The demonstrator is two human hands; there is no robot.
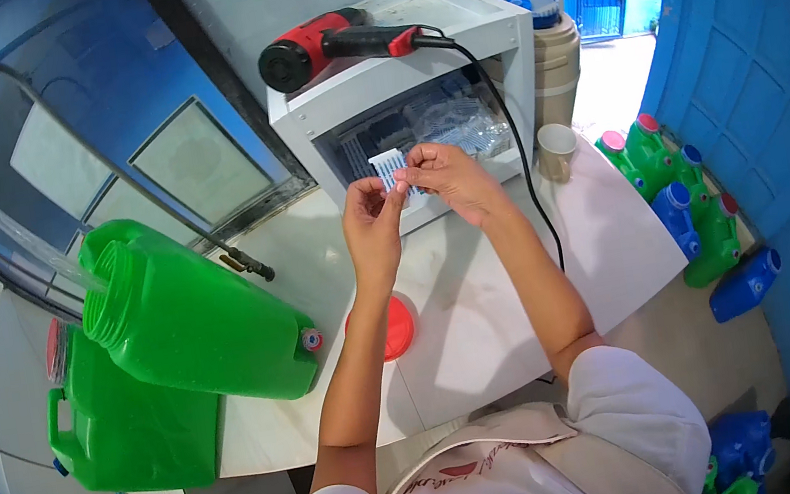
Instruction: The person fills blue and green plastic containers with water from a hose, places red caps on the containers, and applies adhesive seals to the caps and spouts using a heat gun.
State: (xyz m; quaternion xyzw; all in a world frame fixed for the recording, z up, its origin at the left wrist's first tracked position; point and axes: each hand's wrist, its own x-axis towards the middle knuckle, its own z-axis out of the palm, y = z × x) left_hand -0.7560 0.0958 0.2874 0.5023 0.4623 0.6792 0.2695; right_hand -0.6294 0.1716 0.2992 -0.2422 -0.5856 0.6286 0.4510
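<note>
Between both my hands, in front of the white cabinet, is a small flat white piece with blue print (387, 163), like a label or sleeve. My left hand (374, 232) pinches its lower left side. The fingers of my right hand (452, 184) are closed on its right side. A round red lid (397, 330) lies on the white table, partly behind my left forearm. To the left, a large green jug (201, 305) stands with its mouth uncapped. A clear hose (35, 235) reaches into that mouth.
A red and black heat gun (327, 46) rests on the white cabinet (506, 29), its cord hanging onto the table. Plastic bags (458, 122) fill the cabinet. A cup (556, 151) stands right of it. Another green jug (136, 415) is at left; several jugs (715, 242) stand on the floor.
</note>
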